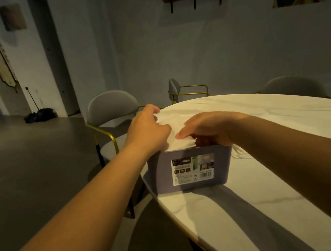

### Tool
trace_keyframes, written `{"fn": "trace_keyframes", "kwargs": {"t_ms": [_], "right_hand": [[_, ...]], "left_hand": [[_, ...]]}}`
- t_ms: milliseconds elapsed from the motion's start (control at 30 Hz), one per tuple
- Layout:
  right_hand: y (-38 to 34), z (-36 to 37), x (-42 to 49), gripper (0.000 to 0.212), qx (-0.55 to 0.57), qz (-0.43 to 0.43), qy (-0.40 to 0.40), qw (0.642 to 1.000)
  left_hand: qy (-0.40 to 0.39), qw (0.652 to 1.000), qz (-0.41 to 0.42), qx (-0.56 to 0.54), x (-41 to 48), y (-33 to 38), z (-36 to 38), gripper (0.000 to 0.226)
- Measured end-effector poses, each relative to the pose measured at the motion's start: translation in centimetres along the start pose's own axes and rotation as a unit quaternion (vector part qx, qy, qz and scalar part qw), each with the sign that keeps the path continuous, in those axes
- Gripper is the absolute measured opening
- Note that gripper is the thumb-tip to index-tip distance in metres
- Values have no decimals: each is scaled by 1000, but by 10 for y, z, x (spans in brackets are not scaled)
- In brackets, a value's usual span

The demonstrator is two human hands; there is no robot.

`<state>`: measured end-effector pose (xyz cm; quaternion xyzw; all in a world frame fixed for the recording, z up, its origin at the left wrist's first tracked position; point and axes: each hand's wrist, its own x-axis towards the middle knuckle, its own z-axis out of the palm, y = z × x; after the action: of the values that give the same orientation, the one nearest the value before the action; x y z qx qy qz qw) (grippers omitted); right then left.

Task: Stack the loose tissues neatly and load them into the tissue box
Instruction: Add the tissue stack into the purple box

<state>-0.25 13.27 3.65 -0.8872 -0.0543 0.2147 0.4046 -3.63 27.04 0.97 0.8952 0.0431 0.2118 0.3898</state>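
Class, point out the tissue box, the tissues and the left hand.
tissue box (162, 174): head view, bare front wall beside label.
tissues (183, 144): head view, white stack above rim.
left hand (147, 130): head view, its back.

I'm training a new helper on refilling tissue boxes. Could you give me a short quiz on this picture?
1. True or false: the stack of white paper tissues lies wholly inside the lavender plastic tissue box.
2. Which holds the tissues: left hand, right hand? A) left only B) right only C) both
3. Fill in: the box stands on the white marble ___.
Key: 1 false, it sticks out on top; 2 C; 3 table.
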Motion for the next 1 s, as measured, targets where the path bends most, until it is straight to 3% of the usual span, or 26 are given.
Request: {"fn": "trace_keyframes", "kwargs": {"t_ms": [67,167,333,433,600,800,1000], "right_hand": [[-2,4,4,20,-41,8,-15,999],[-5,6,11,33,-103,14,-37,994],[-12,1,9,32,-248,24,17,968],[-11,2,4,27,-237,21,-7,971],[-1,4,0,24,-219,-6,1,976],[11,-55,-17,17,-81,-123,160,976],[75,-104,-29,20,-97,-80,224,966]], "left_hand": [[-2,999,22,39,-1,-2,2,50],[-7,997,43,60,-2,0,2,51],[-73,984,64,149,-3,5,0,37],[-131,958,74,242,0,8,-1,27],[-241,927,43,283,4,17,1,34],[-153,942,92,284,4,45,9,28],[-131,945,167,248,-3,101,68,31]]}}
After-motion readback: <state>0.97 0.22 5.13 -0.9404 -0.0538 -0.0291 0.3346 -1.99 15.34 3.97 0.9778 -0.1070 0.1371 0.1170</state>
